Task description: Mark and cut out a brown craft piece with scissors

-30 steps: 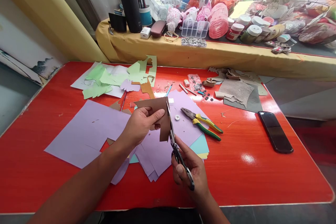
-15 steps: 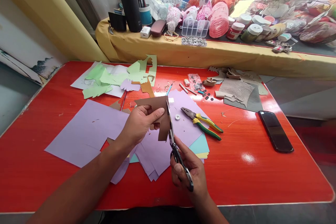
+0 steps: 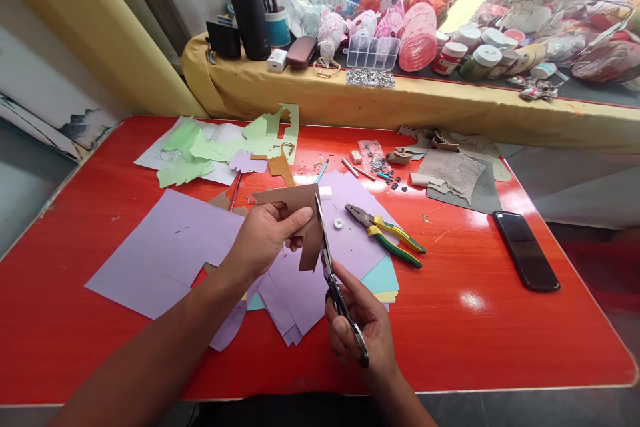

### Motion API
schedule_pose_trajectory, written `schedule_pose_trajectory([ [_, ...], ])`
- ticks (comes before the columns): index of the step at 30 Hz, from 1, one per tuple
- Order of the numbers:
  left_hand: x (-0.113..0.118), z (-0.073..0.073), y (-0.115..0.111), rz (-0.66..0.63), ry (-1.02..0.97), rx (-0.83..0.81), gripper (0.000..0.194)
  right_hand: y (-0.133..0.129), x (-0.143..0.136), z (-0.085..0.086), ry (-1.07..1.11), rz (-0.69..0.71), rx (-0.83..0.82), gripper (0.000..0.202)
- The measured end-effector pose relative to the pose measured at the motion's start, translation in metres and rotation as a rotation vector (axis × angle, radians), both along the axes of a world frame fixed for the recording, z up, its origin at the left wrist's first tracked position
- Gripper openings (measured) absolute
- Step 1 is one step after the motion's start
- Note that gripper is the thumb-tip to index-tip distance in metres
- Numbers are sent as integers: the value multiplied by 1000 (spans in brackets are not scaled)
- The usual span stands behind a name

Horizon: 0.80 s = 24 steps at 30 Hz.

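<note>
A brown sheet [image 3: 311,240] with a notched, L-like outline is pinched between the thumb and fingers of my left hand [image 3: 265,233], above the purple paper [image 3: 300,300]. My right hand [image 3: 363,327] grips the black-handled scissors [image 3: 331,273], whose blades point up and away along the brown sheet's right edge. Pliers [image 3: 387,233] with yellow and green handles lie to the right of the blades. A small white round piece [image 3: 339,223] rests on the purple paper between blades and pliers.
Green paper scraps [image 3: 200,147] lie at the back left of the red table [image 3: 475,347]. Grey and brown scraps [image 3: 453,173] are at the back right, with a black phone [image 3: 526,251] nearer. Jars [image 3: 450,58] and a clear divided box [image 3: 373,53] stand on the ledge behind.
The brown sheet has shifted and turned slightly to the left in my left hand. The scissors' tips have moved a little left with it.
</note>
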<state>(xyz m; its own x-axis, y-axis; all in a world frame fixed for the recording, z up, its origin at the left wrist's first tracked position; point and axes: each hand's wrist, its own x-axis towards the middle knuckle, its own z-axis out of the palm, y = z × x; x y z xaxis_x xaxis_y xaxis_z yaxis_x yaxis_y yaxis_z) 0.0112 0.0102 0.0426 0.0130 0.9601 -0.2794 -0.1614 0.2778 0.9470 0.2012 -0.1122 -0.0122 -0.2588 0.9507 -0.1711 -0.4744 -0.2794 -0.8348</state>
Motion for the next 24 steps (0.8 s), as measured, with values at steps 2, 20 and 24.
schedule_pose_trajectory([
  [2,1,2,-1,-3,43,2,33,1,1,0,-13,3,-8,79],
  [20,1,2,-2,6,76,2,38,-3,-4,9,-29,-29,-118,77],
  [24,0,-2,-3,7,57,-12,36,-4,-4,14,-63,-40,-176,76],
])
